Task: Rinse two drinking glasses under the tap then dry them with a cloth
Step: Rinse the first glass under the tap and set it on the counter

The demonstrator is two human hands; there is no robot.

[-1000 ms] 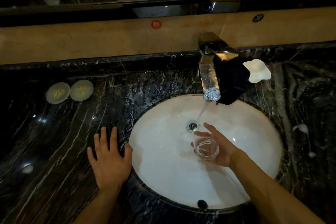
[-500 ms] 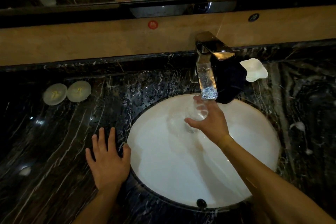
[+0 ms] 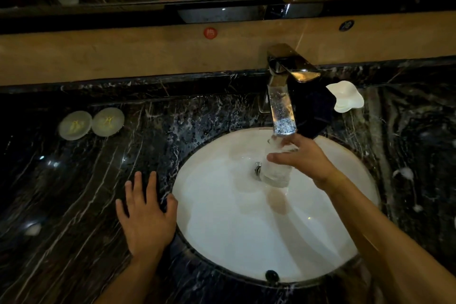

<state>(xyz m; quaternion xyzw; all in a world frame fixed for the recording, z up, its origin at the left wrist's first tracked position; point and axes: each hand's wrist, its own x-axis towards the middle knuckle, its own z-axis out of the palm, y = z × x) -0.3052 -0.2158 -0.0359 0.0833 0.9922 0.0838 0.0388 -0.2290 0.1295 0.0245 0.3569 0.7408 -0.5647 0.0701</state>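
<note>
My right hand (image 3: 304,158) grips a clear drinking glass (image 3: 276,173) over the white oval sink (image 3: 222,229), directly under the spout of the chrome tap (image 3: 283,106). Water runs from the spout into the glass, and the glass looks cloudy with water. My left hand (image 3: 145,215) lies flat, fingers spread, on the black marble counter (image 3: 74,205) at the sink's left rim. A dark cloth (image 3: 311,111) is draped to the right of the tap. I see no second glass.
Two round pale coasters or lids (image 3: 91,123) lie on the counter at the left. A white wavy soap dish (image 3: 345,100) sits right of the tap. Foam blobs (image 3: 403,173) dot the right counter. A mirror and beige ledge (image 3: 123,57) run along the back.
My right hand lifted the glass from low in the basin up to the spout and turned it under the stream. My left hand stayed on the counter.
</note>
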